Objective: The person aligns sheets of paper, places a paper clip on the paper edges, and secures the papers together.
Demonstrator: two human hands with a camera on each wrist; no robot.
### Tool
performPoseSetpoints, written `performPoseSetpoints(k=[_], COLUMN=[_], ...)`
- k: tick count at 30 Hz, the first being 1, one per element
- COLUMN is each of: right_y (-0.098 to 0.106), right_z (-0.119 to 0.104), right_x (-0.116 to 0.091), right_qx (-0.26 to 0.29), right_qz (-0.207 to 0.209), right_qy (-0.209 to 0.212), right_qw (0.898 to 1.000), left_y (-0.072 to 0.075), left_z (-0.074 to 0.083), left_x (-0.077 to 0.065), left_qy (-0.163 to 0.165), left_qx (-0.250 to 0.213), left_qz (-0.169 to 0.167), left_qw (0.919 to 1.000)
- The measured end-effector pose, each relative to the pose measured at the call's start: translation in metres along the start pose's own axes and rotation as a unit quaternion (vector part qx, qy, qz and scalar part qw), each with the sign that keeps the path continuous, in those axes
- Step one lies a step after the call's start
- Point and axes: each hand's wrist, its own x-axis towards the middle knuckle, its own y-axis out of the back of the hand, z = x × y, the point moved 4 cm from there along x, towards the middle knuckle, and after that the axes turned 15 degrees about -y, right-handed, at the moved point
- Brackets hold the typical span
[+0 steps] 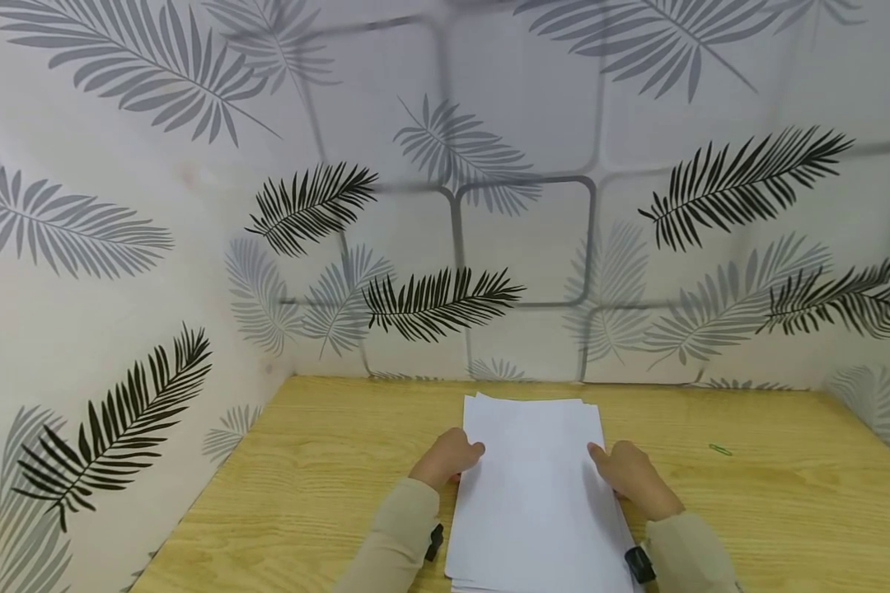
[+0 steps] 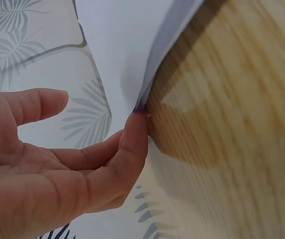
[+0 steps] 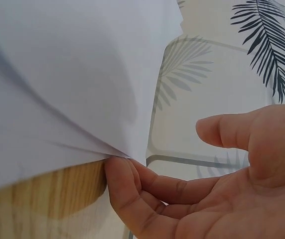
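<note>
A stack of white paper (image 1: 534,494) lies lengthwise in front of me, its sheets slightly uneven at the far end. My left hand (image 1: 451,457) holds its left edge, and my right hand (image 1: 630,471) holds the right edge at about the same height. In the left wrist view, the bent fingers (image 2: 127,144) meet the paper's side (image 2: 115,50) at their tips, while the thumb stands away from it. Likewise in the right wrist view, curled fingers (image 3: 127,194) are at the lower edge of the sheets (image 3: 72,74), with the thumb raised apart.
A green paper clip (image 1: 720,450) lies to the right of the stack on the wooden table (image 1: 326,461). Behind the table hangs a white cloth (image 1: 519,239) with a leaf print, which also covers the left side. Dark straps (image 1: 640,565) sit around both wrists.
</note>
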Motion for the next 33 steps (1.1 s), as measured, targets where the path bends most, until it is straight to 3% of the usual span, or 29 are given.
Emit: performPoseSetpoints(k=[15,21,25,29,33], right_y=[0.008,0.008,0.009,0.009,0.008], right_z=[-0.008,-0.006,-0.007,-0.008,-0.008], right_x=[-0.020,-0.021,-0.022,-0.024,-0.028], right_qx=[0.005,0.006,-0.005,-0.006,-0.002], right_qz=[0.005,0.002,0.008,0.007,0.005], right_qy=[0.015,0.019,0.026,0.029,0.033], right_qw=[1.000,1.000,1.000,1.000,0.999], left_y=[0.002,0.005,0.006,0.004,0.001], left_z=[-0.010,-0.011,-0.009,-0.008,-0.006], left_x=[-0.004,-0.006,-0.008,-0.009,-0.012], left_qy=[0.029,0.040,0.050,0.064,0.056], left_qx=[-0.115,-0.165,-0.175,-0.215,-0.250], left_qz=[-0.013,0.012,0.034,0.059,0.067], left_qw=[0.9928,0.9853,0.9827,0.9727,0.9643])
